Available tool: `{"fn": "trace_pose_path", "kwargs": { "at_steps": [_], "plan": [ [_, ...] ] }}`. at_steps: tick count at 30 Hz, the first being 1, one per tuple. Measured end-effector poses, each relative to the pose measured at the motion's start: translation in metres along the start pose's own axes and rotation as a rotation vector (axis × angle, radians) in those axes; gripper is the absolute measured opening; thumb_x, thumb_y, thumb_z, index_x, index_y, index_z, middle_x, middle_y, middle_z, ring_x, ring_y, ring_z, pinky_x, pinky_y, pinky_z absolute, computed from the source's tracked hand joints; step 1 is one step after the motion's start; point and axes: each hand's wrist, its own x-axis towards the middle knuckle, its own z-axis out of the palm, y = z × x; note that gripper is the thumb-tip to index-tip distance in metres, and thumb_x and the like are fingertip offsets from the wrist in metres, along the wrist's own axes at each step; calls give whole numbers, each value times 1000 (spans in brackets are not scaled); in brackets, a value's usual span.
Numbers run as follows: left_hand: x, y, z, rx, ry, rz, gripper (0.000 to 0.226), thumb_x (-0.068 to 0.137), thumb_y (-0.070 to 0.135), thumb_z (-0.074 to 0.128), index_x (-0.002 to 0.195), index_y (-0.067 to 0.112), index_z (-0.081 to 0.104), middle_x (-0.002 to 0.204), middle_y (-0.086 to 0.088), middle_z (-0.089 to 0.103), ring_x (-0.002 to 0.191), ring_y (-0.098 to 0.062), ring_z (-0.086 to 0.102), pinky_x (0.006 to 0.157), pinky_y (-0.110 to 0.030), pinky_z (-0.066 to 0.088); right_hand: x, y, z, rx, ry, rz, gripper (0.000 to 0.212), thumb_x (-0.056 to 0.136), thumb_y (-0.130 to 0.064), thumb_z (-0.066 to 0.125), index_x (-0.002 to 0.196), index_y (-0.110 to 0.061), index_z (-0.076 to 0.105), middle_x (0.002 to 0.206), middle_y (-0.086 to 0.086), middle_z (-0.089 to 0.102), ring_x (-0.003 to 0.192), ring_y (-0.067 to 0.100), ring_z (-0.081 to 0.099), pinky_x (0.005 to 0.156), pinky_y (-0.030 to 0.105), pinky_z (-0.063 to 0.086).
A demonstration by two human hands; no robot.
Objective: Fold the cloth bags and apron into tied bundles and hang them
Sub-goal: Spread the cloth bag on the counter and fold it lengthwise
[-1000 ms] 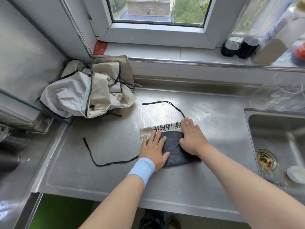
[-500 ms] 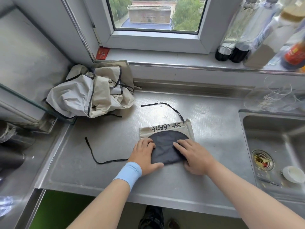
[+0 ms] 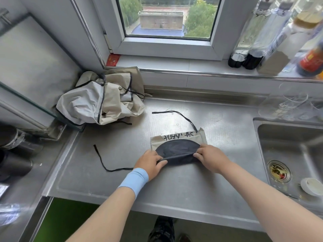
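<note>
Cream folded bag (image 3: 177, 149) pinched by left hand (image 3: 150, 161), right hand (image 3: 209, 158); black lettering (image 3: 176, 136) illegible.

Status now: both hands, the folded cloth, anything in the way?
Left hand and right hand each pinch near edge of folded cloth. Cloth on counter, strings loose. Cloth pile back left, apart.

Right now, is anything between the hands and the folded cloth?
Nothing visible. Left hand and right hand pinch the dark near edge of the folded cloth; its black ties trail left and behind, clear of both.
</note>
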Motion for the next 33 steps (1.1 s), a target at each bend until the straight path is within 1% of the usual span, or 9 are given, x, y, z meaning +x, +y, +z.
{"fn": "trace_pose_path", "kwargs": {
  "at_steps": [6, 10, 13, 16, 18, 21, 26, 29, 33],
  "plan": [
    [9, 0, -7, 75, -35, -52, 42, 95, 55, 40, 98, 28, 72, 98, 4, 65, 99, -20, 53, 88, -32, 41, 10, -8, -6, 8, -19, 115, 14, 94, -37, 58, 104, -27, 61, 101, 2, 70, 97, 28, 62, 79, 32, 46],
    [12, 7, -2, -46, -53, -177, 27, 91, 49, 52, 103, 31, 68, 107, 4, 58, 104, -20, 54, 92, -32, 43, 15, -13, -8, -3, -87, 139, 15, 91, -34, 63, 103, -26, 63, 111, 1, 62, 101, 27, 61, 82, 32, 47],
    [13, 20, -1, 76, 74, -204, 22, 86, 41, 63, 102, 28, 55, 106, 6, 58, 103, -21, 54, 89, -33, 41, 18, -18, -9, -114, -39, 66, 30, 87, -25, 67, 114, -24, 55, 120, 2, 52, 111, 27, 53, 82, 35, 43],
    [13, 44, 3, 345, 146, 4, 29, 62, 16, 78, 81, 24, 57, 83, 1, 54, 80, -23, 55, 68, -32, 43, 19, -30, -6, -312, 60, -133, 31, 83, -7, 61, 113, -17, 56, 114, 10, 52, 110, 32, 49, 85, 40, 39],
    [14, 54, 15, 447, 164, 108, 32, 48, 9, 81, 65, 21, 57, 68, -1, 51, 63, -22, 53, 53, -29, 40, 15, -39, -2, -320, 26, -192, 30, 88, -1, 50, 115, -14, 55, 113, 10, 51, 107, 31, 51, 89, 41, 40],
    [10, 54, 26, 476, 137, 118, 30, 48, 8, 79, 64, 20, 57, 65, 0, 51, 58, -20, 52, 47, -27, 37, 8, -35, 7, -275, -10, -214, 28, 90, -3, 42, 115, -14, 50, 111, 6, 49, 104, 27, 50, 86, 39, 43],
    [-1, 29, 29, 368, 165, 110, 13, 69, 25, 63, 79, 18, 59, 80, -1, 52, 71, -21, 53, 53, -30, 43, -4, -11, 20, -162, 111, -250, 30, 81, -35, 50, 102, -16, 57, 100, 4, 51, 94, 25, 50, 83, 38, 46],
    [-3, 14, 26, 297, 103, 128, 31, 85, 43, 57, 101, 17, 56, 103, -1, 52, 96, -22, 50, 75, -33, 48, -3, -9, 17, -186, 153, -278, 25, 84, -38, 60, 98, -17, 59, 97, 2, 54, 89, 23, 54, 77, 37, 47],
    [5, 3, 15, 113, 87, 58, 30, 93, 40, 54, 114, 19, 59, 115, 1, 54, 110, -20, 48, 91, -33, 45, 2, -10, 10, -287, 177, -250, 18, 90, -37, 59, 90, -19, 62, 90, 0, 59, 84, 23, 60, 74, 36, 47]
  ]
}}
